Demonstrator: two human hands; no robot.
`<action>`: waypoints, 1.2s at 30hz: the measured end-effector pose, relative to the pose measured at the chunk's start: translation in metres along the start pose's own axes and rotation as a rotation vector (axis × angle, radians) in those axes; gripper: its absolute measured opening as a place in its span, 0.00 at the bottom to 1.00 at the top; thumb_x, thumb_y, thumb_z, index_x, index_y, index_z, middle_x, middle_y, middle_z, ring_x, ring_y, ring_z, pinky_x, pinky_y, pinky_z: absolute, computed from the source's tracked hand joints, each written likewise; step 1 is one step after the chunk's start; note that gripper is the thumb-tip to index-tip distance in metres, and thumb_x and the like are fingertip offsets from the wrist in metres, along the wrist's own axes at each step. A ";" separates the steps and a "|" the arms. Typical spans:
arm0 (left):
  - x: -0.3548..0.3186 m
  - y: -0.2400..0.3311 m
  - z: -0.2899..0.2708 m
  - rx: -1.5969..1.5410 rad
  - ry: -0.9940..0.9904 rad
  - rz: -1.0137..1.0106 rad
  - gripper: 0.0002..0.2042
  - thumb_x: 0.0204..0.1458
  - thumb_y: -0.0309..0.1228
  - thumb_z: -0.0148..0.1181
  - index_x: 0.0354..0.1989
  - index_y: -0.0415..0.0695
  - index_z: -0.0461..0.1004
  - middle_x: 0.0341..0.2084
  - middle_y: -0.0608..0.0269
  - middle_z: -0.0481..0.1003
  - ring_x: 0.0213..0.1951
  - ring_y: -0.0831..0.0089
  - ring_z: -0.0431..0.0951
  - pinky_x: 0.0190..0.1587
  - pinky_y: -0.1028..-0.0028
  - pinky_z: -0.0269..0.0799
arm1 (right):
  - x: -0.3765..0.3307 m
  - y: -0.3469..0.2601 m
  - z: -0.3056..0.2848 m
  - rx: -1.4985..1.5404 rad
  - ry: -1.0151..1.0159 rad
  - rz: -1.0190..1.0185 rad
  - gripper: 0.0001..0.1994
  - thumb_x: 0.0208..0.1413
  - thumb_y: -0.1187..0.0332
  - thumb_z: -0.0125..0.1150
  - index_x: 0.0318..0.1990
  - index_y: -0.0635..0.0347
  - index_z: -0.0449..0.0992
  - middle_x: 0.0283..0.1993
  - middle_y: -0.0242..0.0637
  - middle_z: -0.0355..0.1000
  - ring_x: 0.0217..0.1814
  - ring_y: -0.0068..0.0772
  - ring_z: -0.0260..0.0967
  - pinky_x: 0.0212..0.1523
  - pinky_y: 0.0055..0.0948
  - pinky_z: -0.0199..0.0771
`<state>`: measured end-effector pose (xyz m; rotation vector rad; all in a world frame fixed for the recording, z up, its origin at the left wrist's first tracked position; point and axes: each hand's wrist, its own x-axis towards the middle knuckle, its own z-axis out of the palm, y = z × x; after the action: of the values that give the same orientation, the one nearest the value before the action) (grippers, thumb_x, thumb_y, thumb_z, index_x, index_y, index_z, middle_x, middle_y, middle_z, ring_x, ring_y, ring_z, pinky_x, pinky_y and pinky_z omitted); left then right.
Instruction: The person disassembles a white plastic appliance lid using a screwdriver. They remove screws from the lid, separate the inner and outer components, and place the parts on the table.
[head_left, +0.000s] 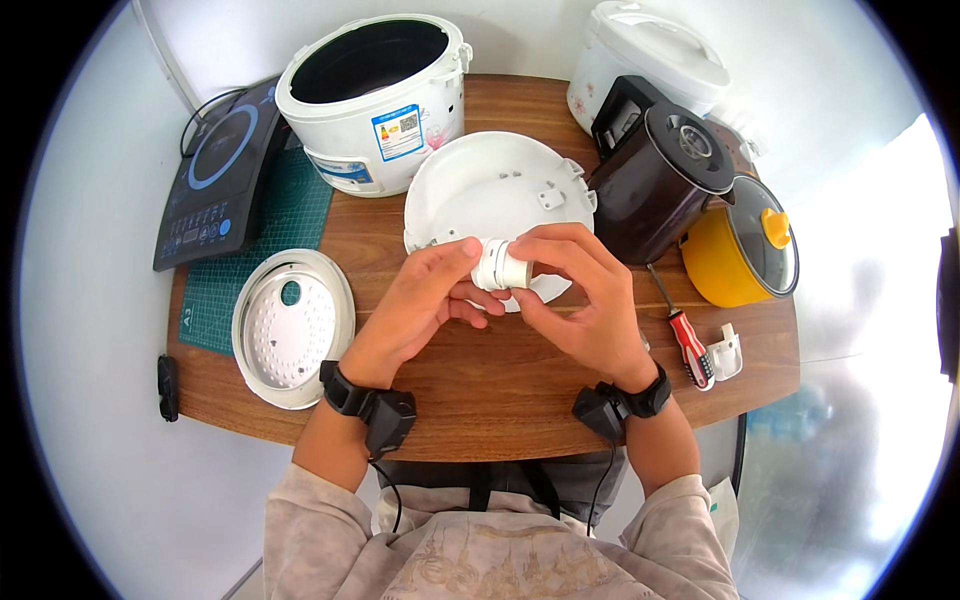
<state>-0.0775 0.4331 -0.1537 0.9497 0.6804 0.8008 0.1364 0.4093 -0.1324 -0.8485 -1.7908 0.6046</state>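
Observation:
Between my two hands is a small white cylindrical plastic part [498,265] with a groove round it. The fingers of my left hand [430,295] grip its left end. My right hand [583,290] pinches its right end between thumb and fingers. Just behind the part lies a white rice cooker lid shell [480,185], hollow side up, with a few screws and a small white piece in it. To the left, a round metal inner lid [292,330] with many dimples and a hole rests partly on a green cutting mat [215,300].
A rice cooker body [350,130] without its lid stands at the back left, beside a black induction cooker [215,190]. On the right are a dark kettle [655,180], a yellow pot [725,255], a red-handled screwdriver [690,350] and a white plastic piece [727,355]. Another white cooker [650,60] stands behind.

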 end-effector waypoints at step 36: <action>0.013 -0.023 0.010 0.046 0.008 -0.012 0.25 0.67 0.50 0.57 0.56 0.37 0.76 0.43 0.56 0.82 0.38 0.70 0.86 0.35 0.77 0.82 | -0.015 0.011 -0.023 -0.157 -0.057 -0.092 0.21 0.46 0.84 0.68 0.49 0.56 0.83 0.50 0.35 0.75 0.44 0.32 0.79 0.35 0.28 0.85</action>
<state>-0.0558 0.4314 -0.1720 0.9837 0.7130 0.7817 0.1641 0.4047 -0.1407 -0.8564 -1.9371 0.4367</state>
